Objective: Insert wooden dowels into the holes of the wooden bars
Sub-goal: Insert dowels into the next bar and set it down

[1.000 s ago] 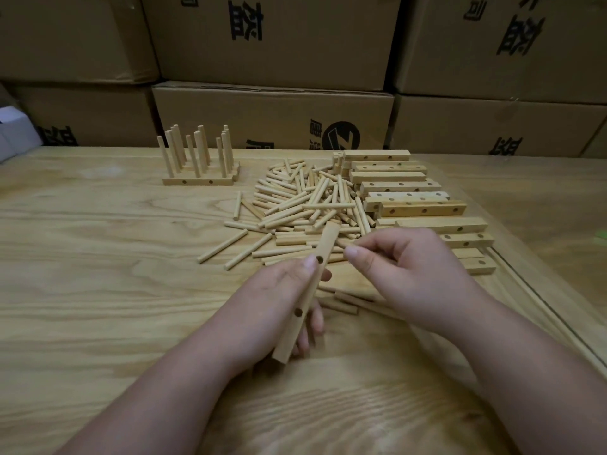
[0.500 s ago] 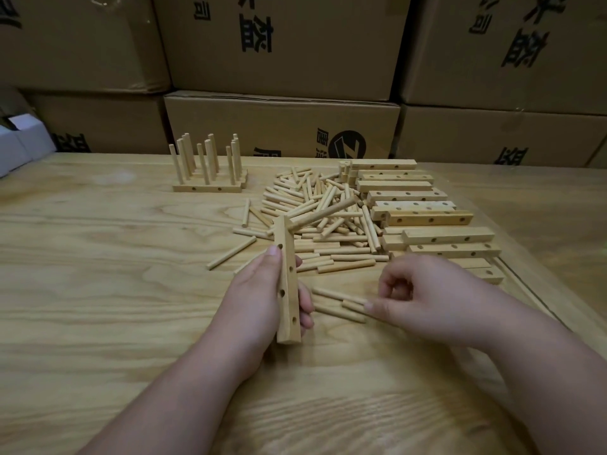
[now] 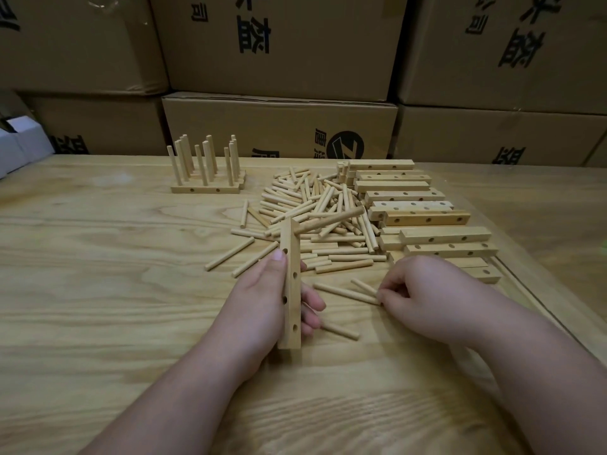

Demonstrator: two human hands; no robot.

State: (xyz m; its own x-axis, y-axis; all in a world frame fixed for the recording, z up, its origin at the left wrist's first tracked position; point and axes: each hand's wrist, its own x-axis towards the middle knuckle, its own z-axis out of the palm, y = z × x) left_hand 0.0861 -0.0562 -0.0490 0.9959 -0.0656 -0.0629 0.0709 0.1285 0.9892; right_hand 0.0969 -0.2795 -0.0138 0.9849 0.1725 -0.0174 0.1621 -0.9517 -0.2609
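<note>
My left hand [image 3: 262, 300] grips a wooden bar [image 3: 290, 284] with several holes, held on edge above the table. One dowel [image 3: 331, 220] sticks out of the bar's far end, pointing right. My right hand [image 3: 423, 297] rests on the table to the right, its fingertips pinching the end of a loose dowel [image 3: 345, 293]. A pile of loose dowels [image 3: 315, 218] lies behind the hands. Stacked bars with holes [image 3: 427, 218] sit to the right of the pile. Finished bars with upright dowels [image 3: 207, 188] stand at the back left.
The work lies on a light wooden table [image 3: 98, 290]. Cardboard boxes [image 3: 279, 129] are stacked along the back edge. A white box [image 3: 19, 146] sits at the far left. Another dowel [image 3: 338, 330] lies just right of my left fingers.
My left hand has turned the bar from slanted to on edge, with one dowel seated in its far end. My right hand has left the bar and dropped to a dowel on the table.
</note>
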